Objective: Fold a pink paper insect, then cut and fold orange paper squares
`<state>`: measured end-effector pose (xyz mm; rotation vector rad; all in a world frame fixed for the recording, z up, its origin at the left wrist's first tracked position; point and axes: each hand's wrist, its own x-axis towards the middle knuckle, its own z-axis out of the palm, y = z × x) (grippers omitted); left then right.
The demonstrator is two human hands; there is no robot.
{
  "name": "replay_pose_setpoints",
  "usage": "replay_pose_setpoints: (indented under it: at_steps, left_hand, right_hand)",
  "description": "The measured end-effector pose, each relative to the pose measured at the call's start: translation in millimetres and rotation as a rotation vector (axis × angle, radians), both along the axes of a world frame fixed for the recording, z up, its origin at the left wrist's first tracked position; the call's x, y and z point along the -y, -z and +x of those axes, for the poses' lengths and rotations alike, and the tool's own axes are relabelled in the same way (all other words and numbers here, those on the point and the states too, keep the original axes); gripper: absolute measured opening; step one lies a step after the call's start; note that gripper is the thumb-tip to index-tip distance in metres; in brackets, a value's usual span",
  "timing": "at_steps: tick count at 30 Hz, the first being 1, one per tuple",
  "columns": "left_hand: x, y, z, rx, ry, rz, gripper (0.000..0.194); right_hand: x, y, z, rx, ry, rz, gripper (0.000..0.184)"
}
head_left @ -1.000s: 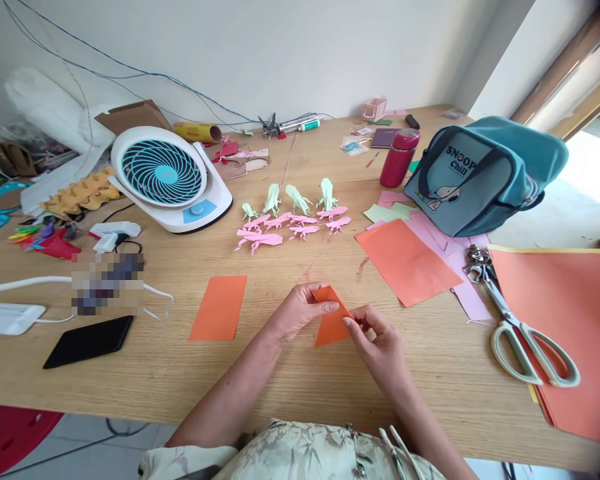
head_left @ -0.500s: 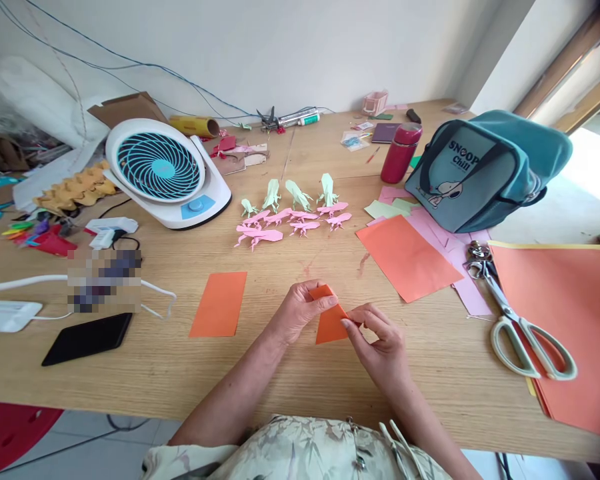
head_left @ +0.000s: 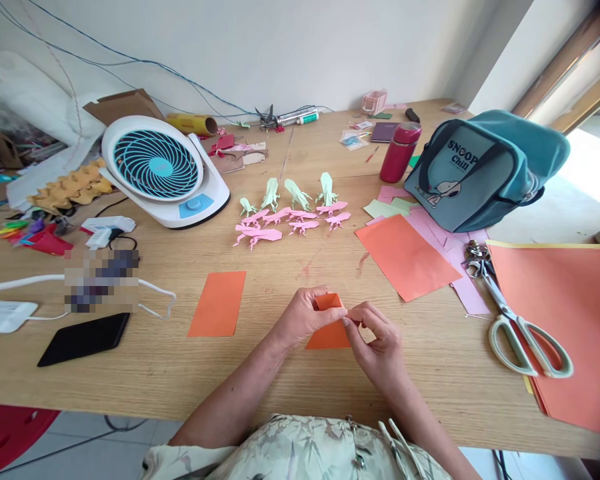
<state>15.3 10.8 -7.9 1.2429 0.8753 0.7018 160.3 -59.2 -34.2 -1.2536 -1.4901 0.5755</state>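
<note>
Both hands hold one small sheet of orange paper (head_left: 327, 338) above the table close to my body. My left hand (head_left: 307, 316) pinches its upper part, thumb across the front, and a folded flap stands up behind the thumb. At the paper's right edge, my right hand (head_left: 377, 333) grips between thumb and forefinger. Some of the fold is hidden by the fingers. To the left, a flat orange paper rectangle (head_left: 217, 304) lies on the table. Beyond my hands stand several folded paper insects, pink ones (head_left: 260, 235) in front and pale green ones (head_left: 297, 194) behind.
Large scissors (head_left: 505, 310) lie on orange sheets (head_left: 585, 320) at right. Another orange sheet (head_left: 407, 255) is near a blue bag (head_left: 473, 173) and a red bottle (head_left: 400, 153). A white fan (head_left: 165, 170) stands at left, with a black phone (head_left: 84, 340) nearer the front edge.
The orange paper has turned in my hands, and its top flap now stands open toward me. My left hand has shifted slightly right and down; the right hand keeps its pinch.
</note>
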Motion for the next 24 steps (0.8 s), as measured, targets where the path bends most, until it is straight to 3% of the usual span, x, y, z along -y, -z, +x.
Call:
replay_pose_setpoints:
  at_steps: [15,24]
  left_hand:
    - [-18,0.1,-13,0.245,-0.344,-0.173,0.028]
    - [-20,2.3,-17,0.367,-0.325,-0.284,0.026]
  right_hand:
    - [0,7.9,2,0.043,-0.041,-0.092,0.025]
    - [1,6.9,4,0.014,-0.031,-0.103,0.031]
